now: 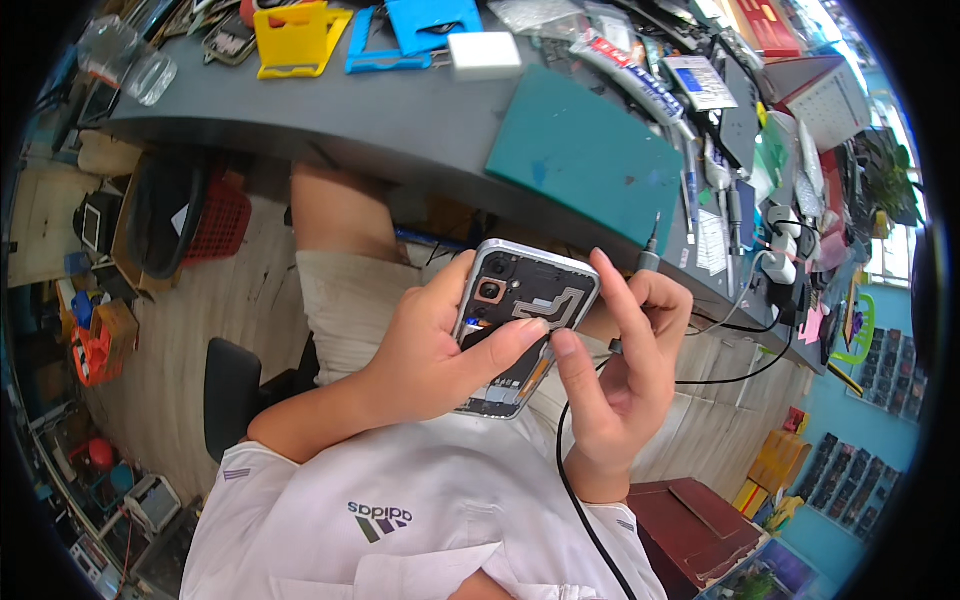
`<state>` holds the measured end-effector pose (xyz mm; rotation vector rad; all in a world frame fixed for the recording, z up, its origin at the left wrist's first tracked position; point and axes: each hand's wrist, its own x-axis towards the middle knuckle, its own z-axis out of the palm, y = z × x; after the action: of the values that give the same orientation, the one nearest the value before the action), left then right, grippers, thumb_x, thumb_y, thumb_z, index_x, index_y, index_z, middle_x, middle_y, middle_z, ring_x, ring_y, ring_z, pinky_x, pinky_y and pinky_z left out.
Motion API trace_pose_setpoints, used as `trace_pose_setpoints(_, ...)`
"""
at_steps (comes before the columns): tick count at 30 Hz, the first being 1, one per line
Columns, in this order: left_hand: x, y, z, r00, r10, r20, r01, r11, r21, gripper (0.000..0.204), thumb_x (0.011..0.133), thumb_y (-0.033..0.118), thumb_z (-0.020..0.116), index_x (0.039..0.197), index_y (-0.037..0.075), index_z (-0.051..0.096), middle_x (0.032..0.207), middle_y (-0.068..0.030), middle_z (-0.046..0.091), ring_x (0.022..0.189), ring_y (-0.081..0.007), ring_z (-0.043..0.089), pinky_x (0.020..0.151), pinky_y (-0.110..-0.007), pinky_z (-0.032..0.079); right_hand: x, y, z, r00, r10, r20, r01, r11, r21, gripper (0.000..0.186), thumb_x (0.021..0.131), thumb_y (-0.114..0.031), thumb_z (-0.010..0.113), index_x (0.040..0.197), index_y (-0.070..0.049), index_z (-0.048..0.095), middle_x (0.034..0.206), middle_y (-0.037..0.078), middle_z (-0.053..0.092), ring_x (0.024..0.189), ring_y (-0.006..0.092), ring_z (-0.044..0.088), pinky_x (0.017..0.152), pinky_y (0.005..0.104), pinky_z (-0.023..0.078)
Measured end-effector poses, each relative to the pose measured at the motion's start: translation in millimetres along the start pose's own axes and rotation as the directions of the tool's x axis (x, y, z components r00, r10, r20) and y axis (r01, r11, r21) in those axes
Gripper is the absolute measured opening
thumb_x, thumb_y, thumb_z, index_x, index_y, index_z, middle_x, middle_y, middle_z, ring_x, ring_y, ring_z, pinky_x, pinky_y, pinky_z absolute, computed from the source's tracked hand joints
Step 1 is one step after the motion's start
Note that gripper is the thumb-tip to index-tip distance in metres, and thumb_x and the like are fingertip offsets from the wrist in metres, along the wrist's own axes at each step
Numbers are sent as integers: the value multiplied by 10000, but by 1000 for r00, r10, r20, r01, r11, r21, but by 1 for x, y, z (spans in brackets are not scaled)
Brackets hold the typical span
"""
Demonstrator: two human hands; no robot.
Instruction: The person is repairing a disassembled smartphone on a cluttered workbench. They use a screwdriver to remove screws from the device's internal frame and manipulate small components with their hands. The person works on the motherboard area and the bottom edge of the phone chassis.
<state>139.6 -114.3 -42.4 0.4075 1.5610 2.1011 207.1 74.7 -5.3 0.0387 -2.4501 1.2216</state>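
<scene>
A smartphone (pixel 548 283) with its back cover off is held over my lap, its camera module, dark inner plates and battery area exposed inside a silver frame. My left hand (pixel 415 350) is closed around its left side, the thumb pressed across the inner parts. My right hand (pixel 630 385) is at the right edge of the phone, index fingertip by the upper corner and thumb tip near the side. A slim screwdriver (pixel 649 260) is tucked among the curled fingers of that hand, its tip pointing away from me. The fingers hide the middle of its handle.
Ahead is a grey workbench (pixel 400 105) with a teal mat (pixel 585 150). Yellow (pixel 298 40) and blue (pixel 425 25) stands, a white box (pixel 485 56), a glue tube (pixel 630 80) and tools crowd it. A black cable (pixel 575 490) crosses my shirt. A red basket (pixel 215 215) stands left.
</scene>
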Motion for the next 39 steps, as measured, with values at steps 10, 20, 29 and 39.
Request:
trace_pose_setpoints(10,60,52,5,999,-16,-52,13,997,-71,254,1052,83,741,1281,-7,681,1150,-38,773,1013,-65,696,878,-267,579,12,22,-17,892,-66,-448,112,991,78,482,897,-21,866,1333,-29,662,1230,92,536,1002,171,555,896,310,471)
trace_pose_setpoints(20,140,49,11,960,281,-2,-245,839,485,766,976,71,797,1631,-30,412,1348,-143,726,1216,-183,689,1051,-332,533,54,70,-52,807,36,-590,229,901,369,266,1111,8,590,1357,-42,501,1151,213,747,742,126,610,606,262,515)
trace_pose_setpoints(29,161,59,20,944,323,58,-261,630,732,815,959,137,815,1648,7,400,1306,-232,754,1144,-273,751,1007,-383,567,80,90,-42,883,175,-435,87,850,519,202,1080,-13,640,1261,-35,551,1135,148,721,699,96,579,574,246,473)
trace_pose_setpoints(39,149,72,15,945,324,53,-183,388,903,904,923,227,866,1656,2,387,1045,-289,767,933,-421,765,837,-448,591,82,94,-38,862,221,-455,58,850,524,212,1073,-12,651,1254,-39,544,1106,140,721,634,85,553,559,237,456)
